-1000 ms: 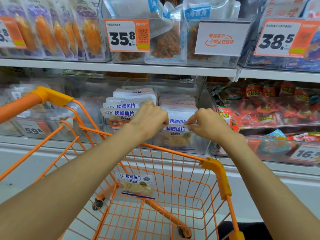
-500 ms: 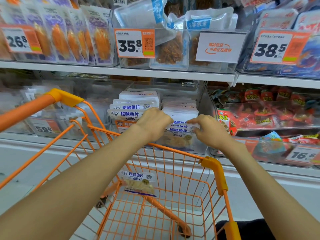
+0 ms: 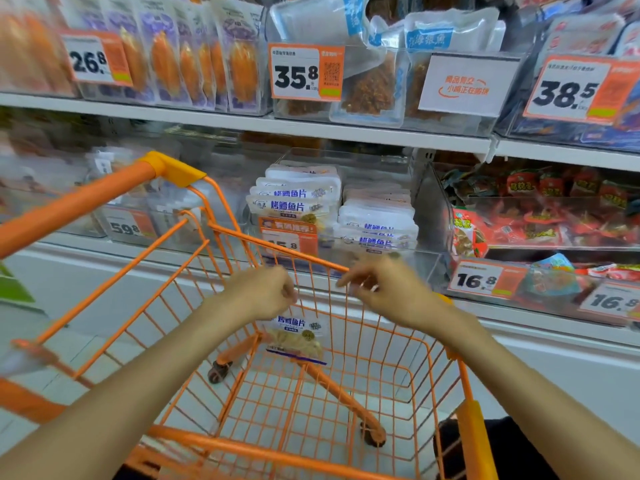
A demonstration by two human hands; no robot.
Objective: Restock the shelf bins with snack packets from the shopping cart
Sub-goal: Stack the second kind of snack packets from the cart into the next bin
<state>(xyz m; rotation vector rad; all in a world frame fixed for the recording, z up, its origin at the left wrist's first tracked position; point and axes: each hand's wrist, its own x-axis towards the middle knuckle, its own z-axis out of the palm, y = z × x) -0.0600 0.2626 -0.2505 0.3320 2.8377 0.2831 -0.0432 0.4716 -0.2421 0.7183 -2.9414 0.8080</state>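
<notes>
A clear shelf bin point(image 3: 424, 259) on the middle shelf holds two rows of white fish-slice packets point(image 3: 375, 225) with blue lettering. One more such packet point(image 3: 298, 336) leans against the far wall of the orange wire shopping cart point(image 3: 242, 242). My left hand point(image 3: 268, 289) and my right hand point(image 3: 384, 289) hover over the cart's far rim, in front of the bin. Both have loosely curled fingers and hold nothing. They are blurred by motion.
An upper shelf point(image 3: 311, 128) carries bins of orange and brown snack packs with price tags. Red packets fill a bin point(image 3: 554, 220) to the right. Blurred bins stand to the left behind the cart handle point(image 3: 86, 199). White floor tiles show under the cart.
Both hands have let go of the packets in the bin and drawn back and down toward the cart. The bin's front packets now show uncovered.
</notes>
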